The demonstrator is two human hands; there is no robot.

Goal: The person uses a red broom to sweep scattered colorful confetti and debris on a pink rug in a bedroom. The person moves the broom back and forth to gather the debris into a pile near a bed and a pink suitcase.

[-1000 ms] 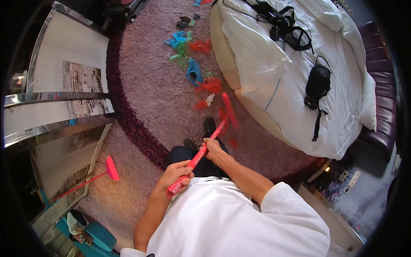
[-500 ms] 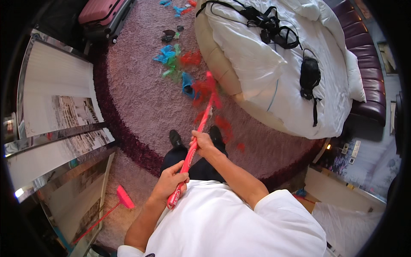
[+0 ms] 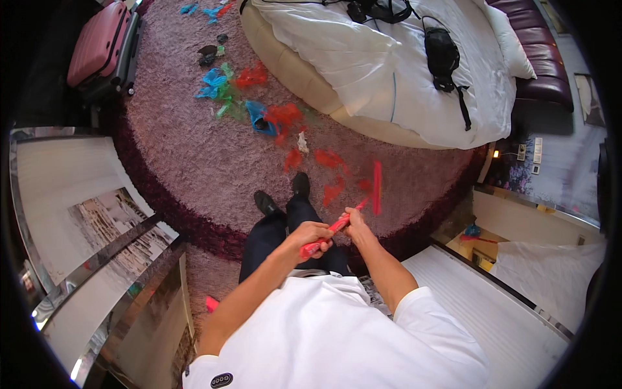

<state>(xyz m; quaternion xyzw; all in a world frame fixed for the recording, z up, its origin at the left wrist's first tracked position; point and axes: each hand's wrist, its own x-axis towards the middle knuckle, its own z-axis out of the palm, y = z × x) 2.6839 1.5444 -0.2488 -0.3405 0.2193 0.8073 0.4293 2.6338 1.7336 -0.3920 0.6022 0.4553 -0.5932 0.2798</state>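
Note:
A pink broom [image 3: 337,225] slants across in front of my legs. My left hand [image 3: 311,237] is wrapped around the upper end of its handle, and my right hand [image 3: 354,223] grips lower down, towards the head. The pink broom head [image 3: 377,188], blurred, is over the carpet to the right of my feet. Red plastic scraps [image 3: 330,161] lie left of the broom head, with a white crumpled scrap [image 3: 302,142] beside them. Farther off are a blue bag [image 3: 261,118] with something dark in it, more red film [image 3: 251,76] and green film [image 3: 227,93].
A round bed [image 3: 363,78] with white bedding carries a black pouch [image 3: 442,58] and straps. A pink suitcase [image 3: 100,45] stands at the far left. Mirrored panels [image 3: 71,201] line the left side. A second pink tool [image 3: 212,303] shows partly behind my left arm.
The broom head has swung right and closer, from beside the bed to the right of my feet. Both hands have shifted right with the handle. The view has turned, and my feet have moved.

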